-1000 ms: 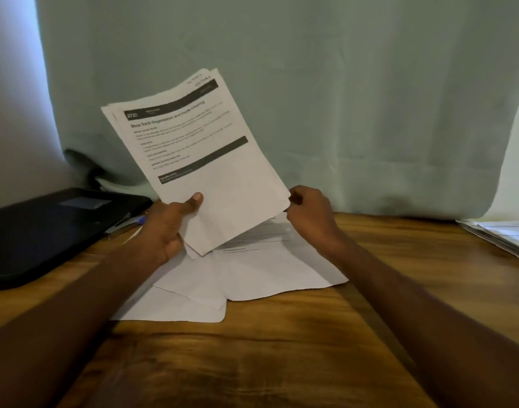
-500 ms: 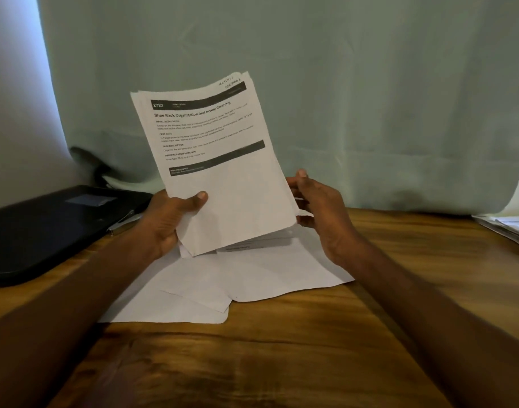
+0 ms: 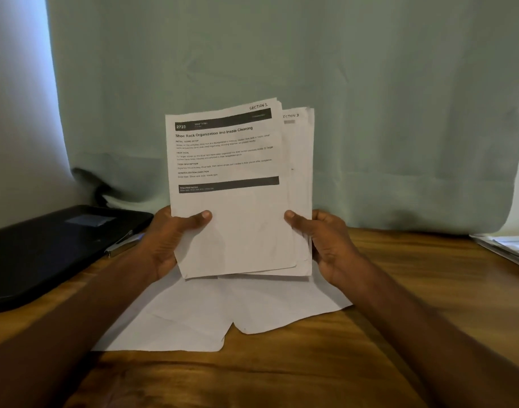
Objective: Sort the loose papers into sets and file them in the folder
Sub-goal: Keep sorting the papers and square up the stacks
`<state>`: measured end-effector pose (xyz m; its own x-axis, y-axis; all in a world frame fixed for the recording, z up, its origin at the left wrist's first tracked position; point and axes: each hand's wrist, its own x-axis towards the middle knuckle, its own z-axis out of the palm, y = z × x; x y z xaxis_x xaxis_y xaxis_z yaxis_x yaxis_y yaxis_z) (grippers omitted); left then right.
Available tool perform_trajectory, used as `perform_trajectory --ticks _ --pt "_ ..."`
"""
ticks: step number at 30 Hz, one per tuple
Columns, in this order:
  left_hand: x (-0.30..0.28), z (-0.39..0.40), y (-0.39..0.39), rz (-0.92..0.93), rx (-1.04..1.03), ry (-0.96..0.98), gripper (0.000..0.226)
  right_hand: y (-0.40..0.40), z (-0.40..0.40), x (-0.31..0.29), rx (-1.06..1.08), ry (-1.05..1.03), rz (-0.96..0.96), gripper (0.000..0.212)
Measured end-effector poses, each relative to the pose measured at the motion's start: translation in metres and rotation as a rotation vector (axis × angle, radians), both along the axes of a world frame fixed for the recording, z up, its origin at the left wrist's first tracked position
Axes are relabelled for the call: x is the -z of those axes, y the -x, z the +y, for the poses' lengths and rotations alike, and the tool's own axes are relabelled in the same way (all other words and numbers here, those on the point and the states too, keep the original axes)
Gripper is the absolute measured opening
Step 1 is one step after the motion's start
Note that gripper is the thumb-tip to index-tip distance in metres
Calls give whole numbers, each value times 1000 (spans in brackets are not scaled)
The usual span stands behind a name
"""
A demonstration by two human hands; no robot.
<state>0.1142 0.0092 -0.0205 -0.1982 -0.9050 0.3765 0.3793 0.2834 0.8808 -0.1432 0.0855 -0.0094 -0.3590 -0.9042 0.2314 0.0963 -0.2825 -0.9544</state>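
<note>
Both hands, left (image 3: pixel 167 242) and right (image 3: pixel 329 245), grip the stack (image 3: pixel 237 201) upright above the sheets (image 3: pixel 223 313) lying on the bench (image 3: pixel 282 378). The Section 3 page juts out behind Section 1; squaring now could mix the sets, and the loose back pages might slip.
</note>
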Motion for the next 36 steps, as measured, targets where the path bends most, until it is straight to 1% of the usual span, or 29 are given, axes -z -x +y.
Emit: perform_trajectory --ticks 2,3,4,6,8,11,14,15,17,19,21,22,23,26,28,31,33,36 --pt "0 1 1 15 0 -13 55 -2 0 0 -17 11 -60 73" --pt "0 1 2 17 -10 -22 52 -3 -1 0 -23 19 -92 84" --pt "1 0 2 18 -22 -31 50 -2 -4 2 -32 35 -121 86" --pt "2 -1 2 26 -66 -49 49 -1 -7 3 -54 48 -157 78" --pt "3 -3 1 43 -119 -63 50 -2 -8 4 -73 46 -151 74" --pt "2 -5 -2 57 -163 -80 50 -2 -11 5 -81 47 -144 72" --pt "1 -6 -4 61 -186 -90 49 -2 -10 4 -94 43 -146 77" --pt "1 -5 -4 63 -188 -92 49 -1 -10 3 -107 41 -163 72" --pt "1 -5 -3 69 -190 -98 48 1 -10 3 -111 31 -198 48" --pt "1 -6 -3 74 -194 -107 47 4 -10 3 -81 27 -189 33" --pt "2 -6 -4 73 -196 -114 47 5 -9 3 -42 51 -154 28" --pt "2 -7 -5 72 -195 -115 46 5 -8 2 -29 63 -151 29" --pt "2 -6 -5 72 -193 -117 46 5 -7 1 -17 75 -167 35" --pt "0 -6 -5 79 -201 -128 45 8 -7 1 0 113 -228 64" --pt "0 -5 -5 78 -196 -128 45 10 -9 2 9 148 -233 77" --pt "1 -3 -4 68 -201 -120 44 11 -11 3 -4 185 -229 106" --pt "0 -3 -4 69 -201 -119 44 12 -13 3 -31 202 -231 112" --pt "-1 -3 -5 66 -203 -118 43 11 -13 3 -49 222 -225 111"
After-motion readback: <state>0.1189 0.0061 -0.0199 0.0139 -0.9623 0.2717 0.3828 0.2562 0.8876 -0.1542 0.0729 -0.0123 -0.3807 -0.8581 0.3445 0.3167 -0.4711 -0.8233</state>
